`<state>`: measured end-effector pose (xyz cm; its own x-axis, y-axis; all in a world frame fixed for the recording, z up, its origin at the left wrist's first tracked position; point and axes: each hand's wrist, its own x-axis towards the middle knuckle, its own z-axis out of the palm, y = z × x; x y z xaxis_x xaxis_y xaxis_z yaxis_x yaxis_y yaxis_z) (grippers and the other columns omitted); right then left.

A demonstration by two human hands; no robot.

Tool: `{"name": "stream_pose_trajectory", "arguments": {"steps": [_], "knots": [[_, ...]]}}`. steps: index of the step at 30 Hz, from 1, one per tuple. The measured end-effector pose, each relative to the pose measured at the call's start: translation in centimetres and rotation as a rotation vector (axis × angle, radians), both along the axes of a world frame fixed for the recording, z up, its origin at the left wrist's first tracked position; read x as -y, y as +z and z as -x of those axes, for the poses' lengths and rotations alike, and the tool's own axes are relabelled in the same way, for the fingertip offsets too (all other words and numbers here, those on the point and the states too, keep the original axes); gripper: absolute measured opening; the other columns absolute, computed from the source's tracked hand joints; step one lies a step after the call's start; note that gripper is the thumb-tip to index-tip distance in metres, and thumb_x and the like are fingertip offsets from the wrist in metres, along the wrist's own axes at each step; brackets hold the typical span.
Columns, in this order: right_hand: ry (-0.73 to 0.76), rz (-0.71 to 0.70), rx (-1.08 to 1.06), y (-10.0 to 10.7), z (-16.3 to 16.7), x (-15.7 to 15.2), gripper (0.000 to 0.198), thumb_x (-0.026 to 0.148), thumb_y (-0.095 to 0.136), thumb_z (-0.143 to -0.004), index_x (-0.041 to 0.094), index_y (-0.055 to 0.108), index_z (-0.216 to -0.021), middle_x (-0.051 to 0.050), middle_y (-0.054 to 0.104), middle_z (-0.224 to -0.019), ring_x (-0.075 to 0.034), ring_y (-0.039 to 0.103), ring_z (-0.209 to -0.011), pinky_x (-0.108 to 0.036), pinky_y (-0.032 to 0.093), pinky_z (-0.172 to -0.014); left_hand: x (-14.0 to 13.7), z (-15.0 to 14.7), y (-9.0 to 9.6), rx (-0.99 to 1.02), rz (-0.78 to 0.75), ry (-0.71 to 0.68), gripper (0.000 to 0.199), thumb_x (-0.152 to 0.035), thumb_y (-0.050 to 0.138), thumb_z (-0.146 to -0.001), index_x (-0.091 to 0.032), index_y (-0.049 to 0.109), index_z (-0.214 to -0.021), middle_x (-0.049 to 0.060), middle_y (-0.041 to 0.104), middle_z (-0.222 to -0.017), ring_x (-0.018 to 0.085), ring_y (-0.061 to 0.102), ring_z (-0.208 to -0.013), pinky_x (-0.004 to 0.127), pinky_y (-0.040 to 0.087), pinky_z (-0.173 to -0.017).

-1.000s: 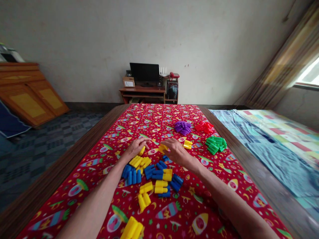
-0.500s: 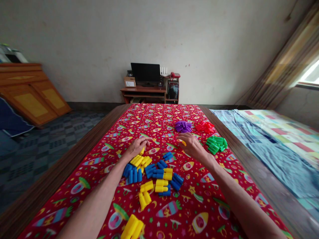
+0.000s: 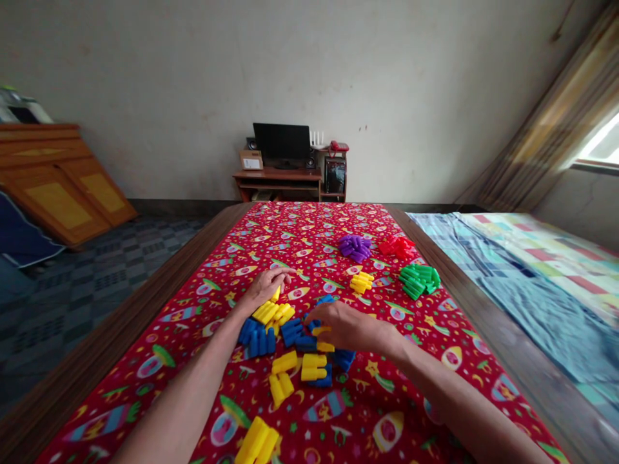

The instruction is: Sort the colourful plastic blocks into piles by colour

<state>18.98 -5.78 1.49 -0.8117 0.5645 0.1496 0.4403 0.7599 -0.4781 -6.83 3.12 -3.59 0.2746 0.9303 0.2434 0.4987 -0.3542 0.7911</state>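
Observation:
Small pegged plastic blocks lie in blue and yellow groups on a red rocket-print cloth point(image 3: 309, 444). My left hand point(image 3: 265, 285) is curled over a yellow block point(image 3: 276, 294), which shows just under its fingers. Close below it are more yellow blocks point(image 3: 273, 313) and blue blocks point(image 3: 261, 340). My right hand point(image 3: 345, 325) hovers over the middle blocks, thumb and fingers apart around a yellow block point(image 3: 325, 347) it partly hides. A small yellow cluster point(image 3: 362, 281) lies beyond this hand.
Purple blocks point(image 3: 355, 249), red blocks point(image 3: 397, 247) and green blocks point(image 3: 420, 281) form piles at the far right. A big yellow block point(image 3: 256, 441) lies at the near edge. Beyond the table are a desk with a monitor point(image 3: 282, 143) and, at right, a bed point(image 3: 522, 283).
My right hand has moved back and left from beside the purple pile to the blue and yellow blocks, leaving the yellow cluster uncovered. My left hand has barely moved.

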Motion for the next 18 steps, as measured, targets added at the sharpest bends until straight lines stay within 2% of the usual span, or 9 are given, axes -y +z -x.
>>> {"name": "stream_pose_trajectory", "arguments": {"steps": [2, 3, 7, 11, 15, 18], "knots": [[-0.066, 0.082, -0.013, 1.1, -0.6, -1.5, 0.026, 0.009, 0.062, -0.080, 0.022, 0.070, -0.102, -0.001, 0.072, -0.091, -0.013, 0.064, -0.076, -0.020, 0.046, -0.067, -0.1, 0.1, -0.1, 0.001, 0.003, -0.006, 0.039, -0.034, 0.043, -0.083, -0.018, 0.070, -0.106, 0.001, 0.064, -0.071, 0.011, 0.053, -0.049, 0.020, 0.040, -0.046], [-0.134, 0.081, -0.020, 1.4, -1.1, -2.2, 0.023, 0.010, 0.063, -0.080, 0.021, 0.071, -0.098, -0.001, 0.072, -0.087, -0.012, 0.064, -0.073, -0.020, 0.045, -0.064, -0.2, 0.1, -0.2, -0.004, 0.005, -0.006, 0.039, -0.034, 0.043, -0.083, -0.017, 0.069, -0.106, 0.001, 0.064, -0.070, 0.011, 0.053, -0.049, 0.021, 0.040, -0.046], [-0.413, -0.100, -0.046, 1.4, -3.8, -4.6, 0.014, 0.013, 0.063, -0.082, 0.018, 0.072, -0.092, -0.005, 0.072, -0.086, -0.016, 0.065, -0.078, -0.023, 0.044, -0.068, -0.5, 0.4, -0.5, -0.029, -0.004, -0.012, 0.040, -0.036, 0.043, -0.083, -0.017, 0.069, -0.108, 0.001, 0.065, -0.071, 0.012, 0.055, -0.053, 0.022, 0.042, -0.048], [-0.459, -0.241, -0.042, 0.4, -5.9, -5.6, 0.019, 0.012, 0.059, -0.085, 0.018, 0.070, -0.098, -0.010, 0.071, -0.103, -0.019, 0.065, -0.092, -0.028, 0.045, -0.082, -0.4, 0.4, -0.4, -0.039, -0.018, -0.004, 0.039, -0.036, 0.043, -0.084, -0.018, 0.069, -0.107, 0.001, 0.064, -0.074, 0.011, 0.052, -0.054, 0.021, 0.040, -0.048], [-0.478, -0.281, 0.021, 0.4, -6.0, -5.4, 0.018, 0.014, 0.056, -0.087, 0.017, 0.069, -0.099, -0.010, 0.071, -0.098, -0.019, 0.064, -0.089, -0.027, 0.045, -0.079, -0.3, 0.3, -0.2, -0.044, -0.018, 0.004, 0.040, -0.036, 0.043, -0.084, -0.017, 0.069, -0.107, 0.000, 0.063, -0.072, 0.012, 0.051, -0.054, 0.021, 0.040, -0.048], [-0.423, -0.285, 0.134, 0.4, -5.0, -4.8, 0.015, 0.018, 0.057, -0.088, 0.017, 0.068, -0.098, -0.010, 0.070, -0.098, -0.020, 0.063, -0.093, -0.027, 0.043, -0.080, -0.4, 0.3, -0.4, -0.044, -0.002, -0.007, 0.041, -0.036, 0.042, -0.083, -0.017, 0.068, -0.108, 0.001, 0.063, -0.075, 0.012, 0.052, -0.053, 0.022, 0.040, -0.048]]}}
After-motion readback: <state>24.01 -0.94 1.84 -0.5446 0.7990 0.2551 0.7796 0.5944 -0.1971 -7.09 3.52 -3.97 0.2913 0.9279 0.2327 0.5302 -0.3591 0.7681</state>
